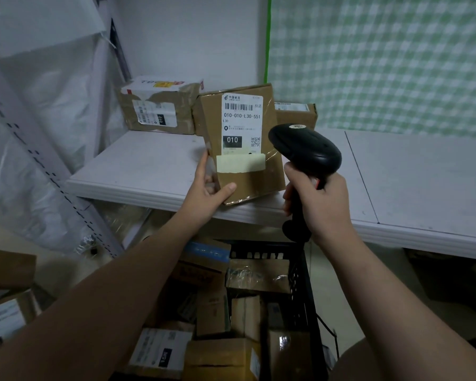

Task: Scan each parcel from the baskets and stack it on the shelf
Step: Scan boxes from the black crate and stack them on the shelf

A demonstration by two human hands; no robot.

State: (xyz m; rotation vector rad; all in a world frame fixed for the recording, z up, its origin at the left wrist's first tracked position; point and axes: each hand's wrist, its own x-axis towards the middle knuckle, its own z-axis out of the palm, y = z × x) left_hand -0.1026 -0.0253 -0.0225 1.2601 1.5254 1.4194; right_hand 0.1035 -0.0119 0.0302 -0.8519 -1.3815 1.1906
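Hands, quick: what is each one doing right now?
Left hand: closed on the cardboard parcel, label facing the camera.
Right hand: closed around the handle of the black barcode scanner.

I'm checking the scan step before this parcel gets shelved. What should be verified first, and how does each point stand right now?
1. Parcel held firmly: ok, the left hand grips its lower left corner.
2. Label facing the person, barcode uncovered: ok.
3. Scanner in hand: ok, the right hand is wrapped around its handle.
4. Scanner head aimed at the barcode: cannot tell; it sits beside the parcel's right edge.
5. Scan registered: cannot tell, no beam or light shows.
6. Room on the shelf: ok, bare surface to the right of the boxes already there.
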